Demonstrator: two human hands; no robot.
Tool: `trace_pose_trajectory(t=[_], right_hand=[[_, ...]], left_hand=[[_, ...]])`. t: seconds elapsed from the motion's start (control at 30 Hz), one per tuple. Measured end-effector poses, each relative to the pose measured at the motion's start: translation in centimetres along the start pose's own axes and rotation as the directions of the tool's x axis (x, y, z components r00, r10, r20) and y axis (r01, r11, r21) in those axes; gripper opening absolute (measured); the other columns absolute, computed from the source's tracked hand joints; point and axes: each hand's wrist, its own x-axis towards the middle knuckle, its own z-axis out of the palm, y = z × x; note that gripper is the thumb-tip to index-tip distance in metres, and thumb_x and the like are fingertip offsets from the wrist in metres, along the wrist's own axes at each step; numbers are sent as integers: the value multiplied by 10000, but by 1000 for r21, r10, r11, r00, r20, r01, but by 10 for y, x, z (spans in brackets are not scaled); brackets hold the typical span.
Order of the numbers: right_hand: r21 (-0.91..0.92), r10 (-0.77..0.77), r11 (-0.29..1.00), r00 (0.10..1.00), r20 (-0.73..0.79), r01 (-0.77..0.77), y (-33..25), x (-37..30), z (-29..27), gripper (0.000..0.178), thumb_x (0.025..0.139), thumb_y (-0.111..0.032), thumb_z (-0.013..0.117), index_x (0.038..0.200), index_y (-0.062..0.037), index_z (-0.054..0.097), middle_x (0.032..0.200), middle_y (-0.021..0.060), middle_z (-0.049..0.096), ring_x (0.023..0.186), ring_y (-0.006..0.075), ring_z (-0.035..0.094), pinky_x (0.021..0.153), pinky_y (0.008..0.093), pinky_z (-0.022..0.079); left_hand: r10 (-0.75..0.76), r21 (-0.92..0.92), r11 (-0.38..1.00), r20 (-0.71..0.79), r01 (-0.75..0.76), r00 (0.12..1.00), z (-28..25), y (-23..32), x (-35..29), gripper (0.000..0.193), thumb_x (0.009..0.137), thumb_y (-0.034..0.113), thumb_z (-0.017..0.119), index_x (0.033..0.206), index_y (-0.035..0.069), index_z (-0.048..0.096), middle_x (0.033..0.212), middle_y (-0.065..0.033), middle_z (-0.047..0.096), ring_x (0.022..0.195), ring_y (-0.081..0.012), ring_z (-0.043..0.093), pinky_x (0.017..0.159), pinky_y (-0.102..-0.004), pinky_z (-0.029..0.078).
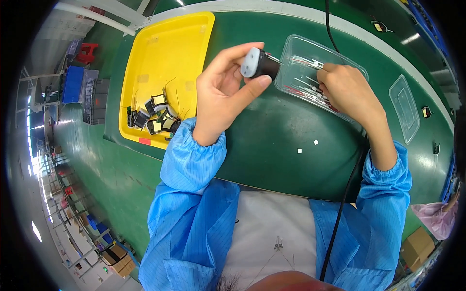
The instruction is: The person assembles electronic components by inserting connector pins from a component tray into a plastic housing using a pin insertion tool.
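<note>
My left hand (pixel 221 97) holds up a small black device with a grey dotted end face (pixel 251 63), its thumb on one side and fingers on the other. Thin wires stick out of the device on the right. My right hand (pixel 347 89) reaches into a clear plastic box (pixel 296 44), its fingers curled together and pointing down. Several thin parts with white and red leads (pixel 306 89) lie in that box beside the fingers. Whatever the right fingertips grip is hidden by the hand.
A yellow tray (pixel 165 48) at the left holds several black parts with wires (pixel 158 114). Two small white squares (pixel 299 151) lie on the green table (pixel 272 165). A clear lid (pixel 404 109) lies at the right, near small dark parts (pixel 426 112). A black cable (pixel 340 213) crosses the table's front edge.
</note>
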Motion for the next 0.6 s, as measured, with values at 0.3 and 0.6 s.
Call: trace_pose_trajectory(t=[0.3, 0.6], right_hand=[[308, -40, 948, 989, -143, 83, 16, 1, -21, 92, 664, -17, 603, 738, 31, 579, 714, 144, 597, 609, 283, 602, 570, 372, 473], [935, 157, 353, 987, -26, -31, -5, -2, -47, 136, 842, -32, 605, 963, 27, 629, 831, 18, 618, 749, 39, 546, 648, 181, 445]], left_hand=[[66, -17, 998, 149, -64, 987, 5, -6, 1, 462, 702, -65, 761, 1045, 24, 464, 1174, -168, 549, 1139, -220, 535, 966, -334, 427], [-82, -58, 994, 194, 95, 977, 3, -6, -4, 390, 726, -40, 758, 1013, 36, 504, 910, -65, 603, 931, -170, 632, 803, -295, 514]])
